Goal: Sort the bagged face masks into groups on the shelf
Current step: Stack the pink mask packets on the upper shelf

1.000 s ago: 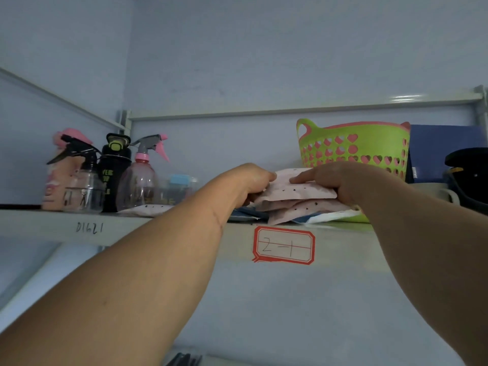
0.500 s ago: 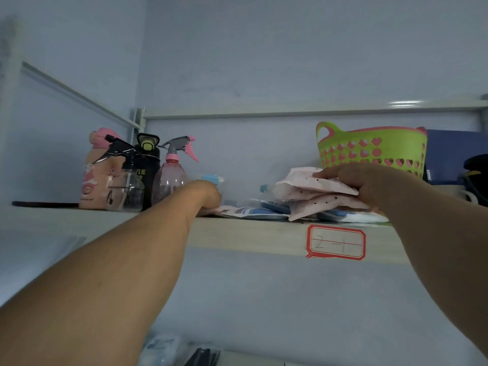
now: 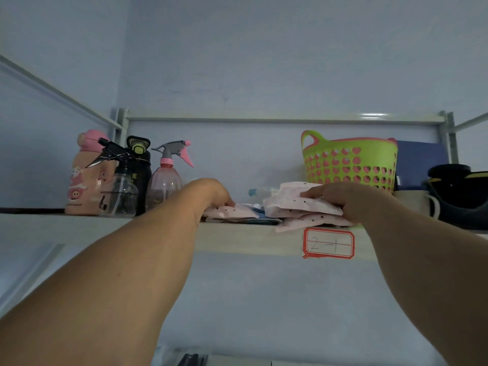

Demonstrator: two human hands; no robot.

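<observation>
Both hands reach up onto a pale shelf (image 3: pixel 158 233) seen from below. My right hand (image 3: pixel 340 199) holds a stack of pink, black-dotted bagged masks (image 3: pixel 293 207) near the shelf's front edge, fingers lying over the top bag. My left hand (image 3: pixel 214 192) grips another pink dotted bagged mask (image 3: pixel 232 211) lying to the left of that stack. Blue-and-white bagged masks (image 3: pixel 260 210) lie flat between the two, mostly hidden.
Spray bottles (image 3: pixel 169 178), a black flask and a pink pig bottle (image 3: pixel 84 178) stand at the shelf's left. A green basket (image 3: pixel 348 162) with pink hearts, a blue box, a mug and a dark object fill the right. A red-framed label (image 3: pixel 328 244) marks the shelf edge.
My left hand left the pink stack, went left along the shelf, and now holds a pink dotted bag there. My right hand stayed on the stack.
</observation>
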